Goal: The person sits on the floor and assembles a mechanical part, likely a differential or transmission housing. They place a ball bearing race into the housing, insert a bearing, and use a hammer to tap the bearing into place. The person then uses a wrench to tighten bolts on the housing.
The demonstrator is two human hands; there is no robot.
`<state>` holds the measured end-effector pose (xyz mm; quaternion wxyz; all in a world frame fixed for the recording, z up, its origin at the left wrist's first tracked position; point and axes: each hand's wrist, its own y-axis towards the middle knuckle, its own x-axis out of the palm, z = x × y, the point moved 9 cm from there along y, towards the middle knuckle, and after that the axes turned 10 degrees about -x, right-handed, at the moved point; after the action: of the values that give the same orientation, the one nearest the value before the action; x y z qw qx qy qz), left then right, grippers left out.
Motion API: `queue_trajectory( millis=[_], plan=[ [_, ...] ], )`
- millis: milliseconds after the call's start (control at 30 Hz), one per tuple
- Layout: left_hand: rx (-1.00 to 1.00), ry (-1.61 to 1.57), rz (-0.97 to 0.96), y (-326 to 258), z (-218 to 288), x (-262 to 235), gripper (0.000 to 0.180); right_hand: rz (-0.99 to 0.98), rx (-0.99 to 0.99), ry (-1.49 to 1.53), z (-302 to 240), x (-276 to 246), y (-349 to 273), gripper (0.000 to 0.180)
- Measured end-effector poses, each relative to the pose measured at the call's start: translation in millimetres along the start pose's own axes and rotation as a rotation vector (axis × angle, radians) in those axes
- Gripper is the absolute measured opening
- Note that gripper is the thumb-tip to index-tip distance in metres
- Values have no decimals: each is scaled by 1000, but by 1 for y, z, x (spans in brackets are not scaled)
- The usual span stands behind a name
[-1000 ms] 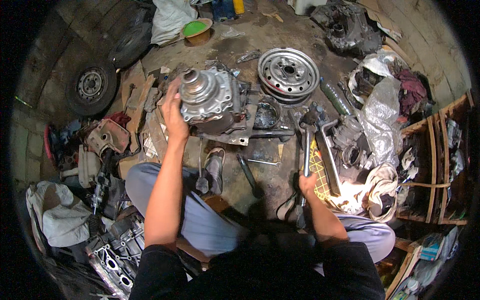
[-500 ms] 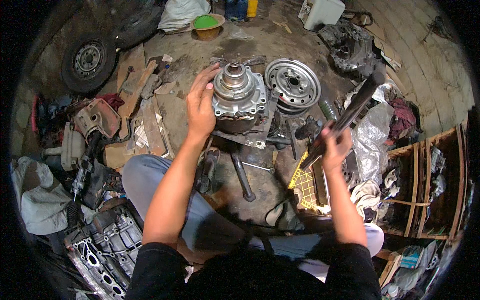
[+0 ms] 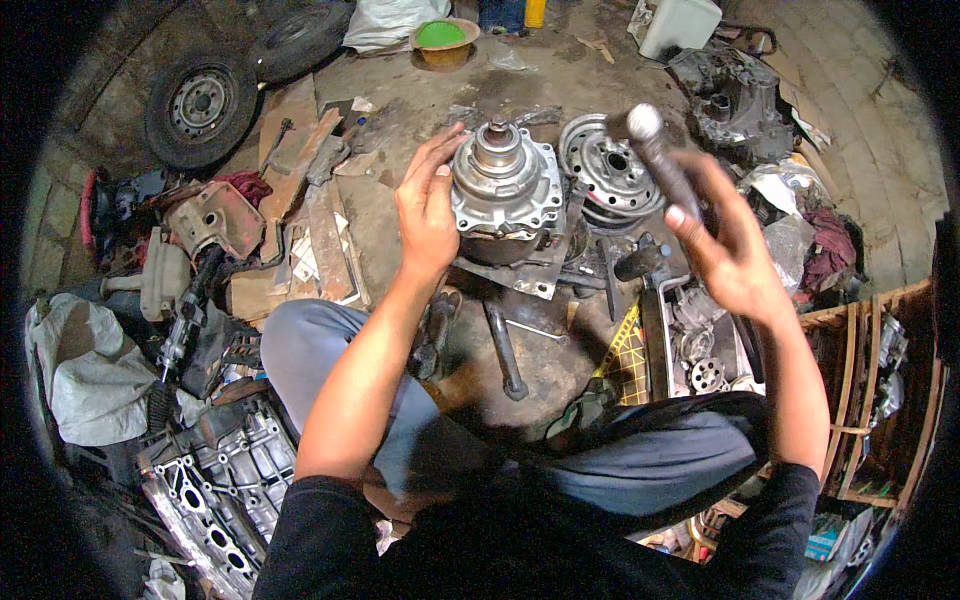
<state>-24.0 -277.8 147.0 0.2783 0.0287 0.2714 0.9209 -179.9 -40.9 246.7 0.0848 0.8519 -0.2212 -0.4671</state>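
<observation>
A silver-grey metal gear housing [image 3: 500,180] stands upright on a flat metal plate [image 3: 545,285] in front of me, its stepped round shaft end pointing up. My left hand [image 3: 428,205] lies along the housing's left side, fingers stretched out and touching it, not wrapped round. Raised at the right, my right hand [image 3: 730,240] is closed on a dark metal bar [image 3: 672,178] with a shiny rounded end; motion smears the fingers. That bright end hangs over a bare steel wheel rim [image 3: 600,165], apart from the housing. Nearer to me lies a dark metal tool with a long handle [image 3: 507,350].
A bin of metal parts [image 3: 705,345] and a yellow plastic grid [image 3: 630,360] sit by my right knee. Tyres [image 3: 202,108] lean at the far left. An engine block [image 3: 225,480] lies near left, a dark gearbox casing [image 3: 735,105] far right, a wooden rack [image 3: 880,390] at right.
My right hand has moved right and up, and the bar's far end has swung left, its shiny tip now facing me. My left hand stays on the housing. The whole view has shifted slightly.
</observation>
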Motion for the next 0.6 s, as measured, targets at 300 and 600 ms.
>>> queue_trajectory(
  millis=[300, 600],
  plan=[
    [12, 14, -3, 0, 1, -1, 38, -167, -156, 143, -21, 27, 9, 49],
    [-21, 44, 5, 1, 4, -1, 43, -201, -197, 98, -16, 36, 9, 50]
  ],
)
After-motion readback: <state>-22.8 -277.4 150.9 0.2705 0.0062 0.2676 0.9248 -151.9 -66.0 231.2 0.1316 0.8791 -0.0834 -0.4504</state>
